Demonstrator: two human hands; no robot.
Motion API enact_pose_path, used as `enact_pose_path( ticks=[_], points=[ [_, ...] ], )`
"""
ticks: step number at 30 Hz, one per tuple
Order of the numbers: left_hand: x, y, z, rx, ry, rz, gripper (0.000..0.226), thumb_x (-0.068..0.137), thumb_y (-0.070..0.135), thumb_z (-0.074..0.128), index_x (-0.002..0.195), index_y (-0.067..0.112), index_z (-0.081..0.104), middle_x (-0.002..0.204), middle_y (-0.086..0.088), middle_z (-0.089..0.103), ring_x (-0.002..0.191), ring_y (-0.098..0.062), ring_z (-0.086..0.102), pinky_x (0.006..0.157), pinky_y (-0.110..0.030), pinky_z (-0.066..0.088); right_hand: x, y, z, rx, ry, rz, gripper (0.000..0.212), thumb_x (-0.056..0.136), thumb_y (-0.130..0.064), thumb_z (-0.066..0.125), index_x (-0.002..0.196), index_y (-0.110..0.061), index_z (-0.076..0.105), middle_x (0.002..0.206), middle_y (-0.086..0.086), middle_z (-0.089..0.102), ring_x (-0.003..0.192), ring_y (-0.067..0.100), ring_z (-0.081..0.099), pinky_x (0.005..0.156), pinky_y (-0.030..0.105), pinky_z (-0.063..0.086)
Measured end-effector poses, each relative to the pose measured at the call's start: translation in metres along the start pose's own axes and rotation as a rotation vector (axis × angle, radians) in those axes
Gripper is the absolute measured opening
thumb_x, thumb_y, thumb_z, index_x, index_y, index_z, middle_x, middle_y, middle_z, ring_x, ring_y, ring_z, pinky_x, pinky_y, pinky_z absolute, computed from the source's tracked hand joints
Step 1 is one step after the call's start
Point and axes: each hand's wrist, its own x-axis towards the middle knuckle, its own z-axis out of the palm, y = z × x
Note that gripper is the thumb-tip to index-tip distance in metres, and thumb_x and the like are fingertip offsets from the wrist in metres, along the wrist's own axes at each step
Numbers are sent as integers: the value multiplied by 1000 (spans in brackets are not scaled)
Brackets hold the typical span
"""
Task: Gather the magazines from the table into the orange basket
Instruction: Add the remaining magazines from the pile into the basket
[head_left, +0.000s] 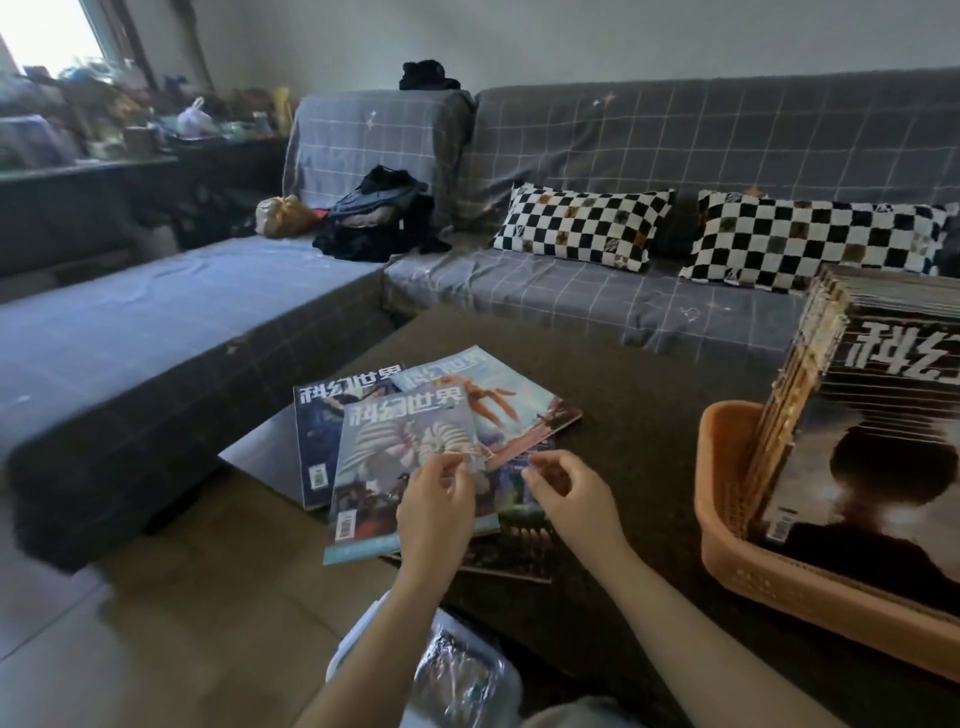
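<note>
Tabletop (649, 415) magazines (405, 467) directly beneath both hands' curled fingers (457, 475).

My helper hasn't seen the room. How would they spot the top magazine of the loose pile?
On the dark table before the grey sofa, left of the orange basket, magazines overlap. The top magazine, nearest the hands, shows a pale striped spiral creature.
</note>
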Motion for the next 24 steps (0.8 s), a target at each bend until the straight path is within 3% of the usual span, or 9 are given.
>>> enact_pose_path(
  ticks=[5, 7, 10, 14, 17, 21, 24],
  points=[
    [13, -26, -9, 144, 109, -47, 26, 96, 29, 50, 114, 19, 66, 108, 0, 59, 107, -27, 54, 102, -50, 37, 11, 8, 32, 4, -61, 69, 19, 86, -33, 63, 104, -25, 63, 90, -14, 62, 83, -3, 57, 65, 9, 42],
    [21, -37, -13, 213, 117, -74, 30, 95, 33, 52, 117, 18, 64, 121, -6, 59, 116, -29, 50, 106, -49, 33, 15, 10, 41, -17, -78, 105, 27, 86, -32, 64, 109, -18, 64, 94, -6, 65, 84, 2, 59, 66, 12, 44],
    [30, -53, -21, 415, 61, -172, 42, 92, 46, 52, 128, 23, 57, 148, -12, 40, 139, -31, 28, 116, -47, 17, 18, 9, 50, -39, -106, 157, 37, 85, -33, 65, 115, -12, 63, 99, 0, 67, 84, 6, 59, 71, 19, 48],
    [36, -62, -26, 452, 19, -238, 56, 87, 56, 56, 135, 26, 50, 160, -16, 16, 148, -30, 4, 117, -47, 2, 25, -1, 59, -90, -192, 233, 43, 83, -38, 65, 116, -10, 63, 107, 4, 68, 93, 14, 62, 78, 25, 47],
    [35, -60, -29, 434, 20, -270, 59, 84, 59, 59, 133, 27, 51, 160, -14, 15, 148, -28, 3, 115, -47, 4, 29, -8, 61, -43, -257, 320, 35, 84, -33, 66, 111, -11, 61, 105, 5, 66, 94, 19, 63, 82, 35, 53],
    [29, -56, -37, 392, -3, -299, 63, 83, 57, 63, 136, 26, 50, 159, -10, 21, 147, -27, 10, 115, -46, 10, 22, -15, 57, 220, -323, 470, 18, 89, -17, 61, 105, -15, 52, 107, 6, 57, 85, 20, 63, 50, 28, 55],
    [20, -52, -41, 337, 2, -305, 65, 83, 55, 64, 138, 24, 49, 153, -7, 35, 143, -28, 22, 113, -47, 19, 11, -17, 48, 325, -244, 481, 17, 90, -13, 58, 104, -20, 53, 106, 7, 57, 87, 23, 64, 54, 31, 56]
  ],
)
